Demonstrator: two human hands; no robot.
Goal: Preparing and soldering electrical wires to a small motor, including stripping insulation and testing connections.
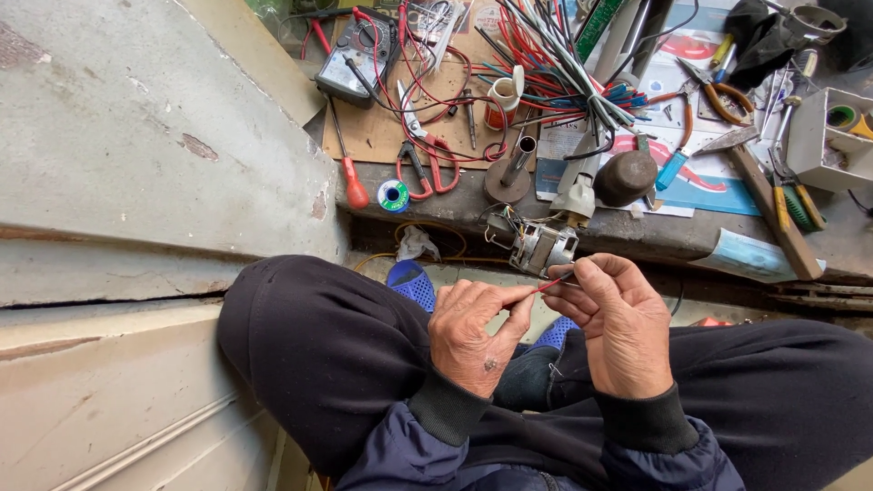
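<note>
A thin red insulated wire runs from a small electric motor with bare metal laminations and copper windings, which sits at the near edge of the cluttered workbench. The left hand pinches the wire's free end between thumb and forefinger; the right hand grips it nearer the motor. This looks like lead preparation, stripping or twisting; next calls for steady tension without tugging the windings. A green solder spool lies well apart
</note>
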